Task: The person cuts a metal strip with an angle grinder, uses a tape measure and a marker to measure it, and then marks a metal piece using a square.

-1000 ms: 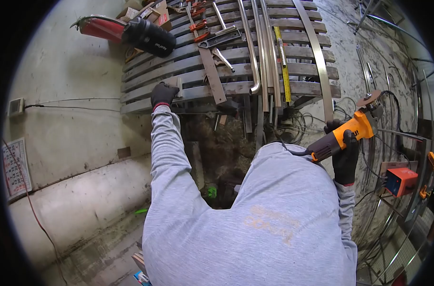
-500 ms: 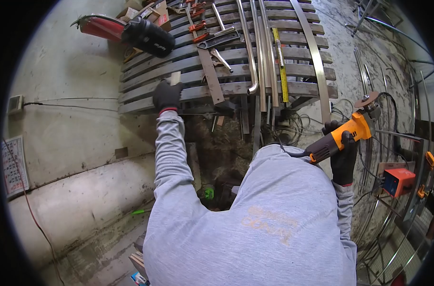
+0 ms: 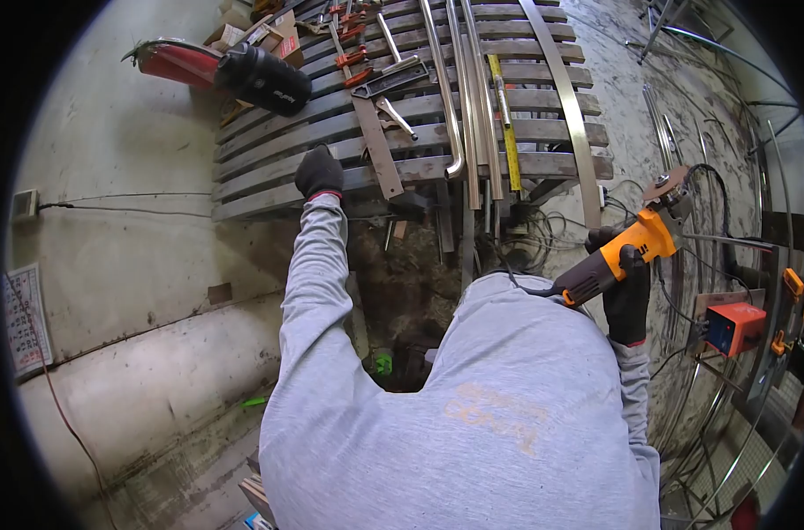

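One grinder (image 3: 633,251) sits clasped in the right hand (image 3: 626,296). The left hand (image 3: 319,172) curls near the table edge (image 3: 252,204), hold hidden, slats (image 3: 259,177) stretching leftward; the pale block no longer shows.

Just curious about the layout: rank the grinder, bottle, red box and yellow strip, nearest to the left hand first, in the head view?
From the left hand:
1. bottle, up and left
2. yellow strip, right, on slats
3. grinder, in the right hand
4. red box, far right

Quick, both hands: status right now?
Left hand: seems curled at the slatted bench; can't tell if holding anything.
Right hand: closed on the orange angle grinder.
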The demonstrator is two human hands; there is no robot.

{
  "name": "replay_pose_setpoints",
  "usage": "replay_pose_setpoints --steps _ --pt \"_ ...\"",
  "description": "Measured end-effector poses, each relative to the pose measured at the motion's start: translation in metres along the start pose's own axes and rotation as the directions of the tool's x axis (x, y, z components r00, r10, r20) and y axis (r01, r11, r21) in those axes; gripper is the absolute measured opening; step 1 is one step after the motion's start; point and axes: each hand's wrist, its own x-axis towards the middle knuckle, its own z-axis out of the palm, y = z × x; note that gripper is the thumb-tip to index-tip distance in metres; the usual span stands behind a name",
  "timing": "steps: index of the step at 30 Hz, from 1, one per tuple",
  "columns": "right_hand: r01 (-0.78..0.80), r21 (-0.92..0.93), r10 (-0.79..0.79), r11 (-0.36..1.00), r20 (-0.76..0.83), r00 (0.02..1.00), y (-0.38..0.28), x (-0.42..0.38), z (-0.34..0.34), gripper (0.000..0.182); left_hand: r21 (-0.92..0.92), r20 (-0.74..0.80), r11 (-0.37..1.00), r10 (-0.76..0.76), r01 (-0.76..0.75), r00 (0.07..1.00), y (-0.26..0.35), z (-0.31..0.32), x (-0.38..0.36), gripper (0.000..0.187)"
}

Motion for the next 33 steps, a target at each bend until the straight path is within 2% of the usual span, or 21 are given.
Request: replay_pose_setpoints --steps 3,5,6,7,8,9,10,12,13,15,17,19,20,21,22,23,24,26,27,29,33 --pt "0.006 0.001 -0.006 1.000 0.000 1.000 0.000 -0.001 0.001 0.050 -0.022 -0.032 0.995 0.098 -0.099 0.995 0.005 -0.004 0.001 0.031" --pt "0.021 0.011 -0.021 1.000 -0.014 1.000 -0.002 0.000 0.003 0.050 -0.556 0.093 0.831 0.046 0.014 0.995 0.040 -0.040 -0.038 0.031" --pt "0.040 -0.039 -0.040 0.998 0.003 0.999 -0.004 0.000 0.004 0.050 -0.712 0.005 0.697 0.129 -0.087 0.992 0.063 -0.043 -0.065 0.031" --pt "0.055 -0.090 -0.052 0.994 0.028 0.998 -0.006 0.002 0.004 0.050 -0.860 0.124 0.505 0.337 -0.068 0.933 0.097 -0.090 -0.104 0.032" --pt "0.062 -0.094 -0.056 0.994 0.070 0.996 -0.009 0.005 0.007 0.050 -0.961 0.275 0.139 0.512 0.237 0.814 0.123 -0.099 -0.142 0.035" --pt "0.058 -0.090 -0.051 0.994 0.084 0.995 -0.011 0.009 0.013 0.050 -0.982 0.112 0.190 0.631 -0.014 0.768 0.152 -0.112 -0.177 0.041" --pt "0.071 -0.076 -0.062 0.995 0.106 0.992 -0.013 0.017 0.026 0.049 -0.971 0.107 0.211 0.811 -0.116 0.576 0.179 -0.138 -0.194 0.046" --pt "0.075 -0.086 -0.058 0.993 0.186 0.981 -0.018 0.036 0.050 0.050 -0.939 0.139 -0.004 0.910 0.344 0.391 0.225 -0.145 -0.235 0.043" --pt "0.070 -0.085 -0.052 0.994 0.196 0.979 -0.022 0.043 0.056 0.050 -0.939 0.143 -0.004 0.905 0.345 0.401 0.225 -0.145 -0.240 0.043" --pt "-0.045 -0.316 0.163 0.948 0.357 0.920 -0.035 0.056 0.065 0.053 -0.831 0.295 -0.013 0.838 0.556 0.460 0.227 -0.143 -0.244 0.040" --pt "0.064 -0.374 0.121 0.925 0.450 0.885 -0.051 0.059 0.077 0.059 -0.774 0.421 -0.044 0.708 0.631 0.566 0.197 -0.153 -0.229 0.031" --pt "0.335 -0.578 -0.010 0.744 0.492 0.871 -0.057 0.053 0.072 0.064 -0.791 0.434 -0.119 0.582 0.600 0.688 0.157 -0.141 -0.212 0.029" --pt "0.231 -0.493 0.002 0.839 0.426 0.905 -0.042 0.048 0.054 0.067 -0.812 0.433 -0.155 0.488 0.563 0.758 0.141 -0.120 -0.204 0.029" --pt "0.236 -0.492 -0.001 0.838 0.431 0.903 -0.037 0.042 0.041 0.067 -0.894 0.394 -0.038 0.405 0.446 0.825 0.124 -0.121 -0.189 0.029" --pt "0.111 -0.478 0.060 0.871 0.328 0.943 -0.034 0.033 0.028 0.066 -0.941 0.339 0.094 0.330 0.326 0.881 0.108 -0.121 -0.175 0.030" --pt "-0.015 -0.447 0.127 0.894 0.221 0.967 -0.031 0.028 0.017 0.065 -0.945 0.302 0.179 0.168 0.273 0.938 0.097 -0.113 -0.161 0.029" --pt "-0.015 -0.445 0.124 0.895 0.218 0.968 -0.029 0.027 0.008 0.065 -0.934 0.242 0.271 0.009 0.231 0.970 0.089 -0.101 -0.147 0.028" --pt "-0.039 -0.530 0.115 0.847 0.111 0.987 -0.025 0.025 -0.004 0.061 -0.845 0.248 0.444 -0.169 0.298 0.954 0.074 -0.083 -0.115 0.038" --pt "-0.036 -0.525 0.109 0.850 0.107 0.988 -0.023 0.027 -0.007 0.061 -0.846 0.242 0.447 -0.162 0.290 0.957 0.064 -0.066 -0.097 0.038" --pt "-0.041 -0.512 0.111 0.858 0.107 0.988 -0.022 0.030 -0.014 0.057 -0.708 0.107 0.647 -0.297 0.283 0.949 0.050 -0.032 -0.068 0.043" --pt "-0.001 -0.549 0.077 0.836 0.115 0.990 -0.019 0.036 -0.023 0.055 -0.657 0.223 0.641 -0.338 0.397 0.914 0.049 -0.012 -0.037 0.052"
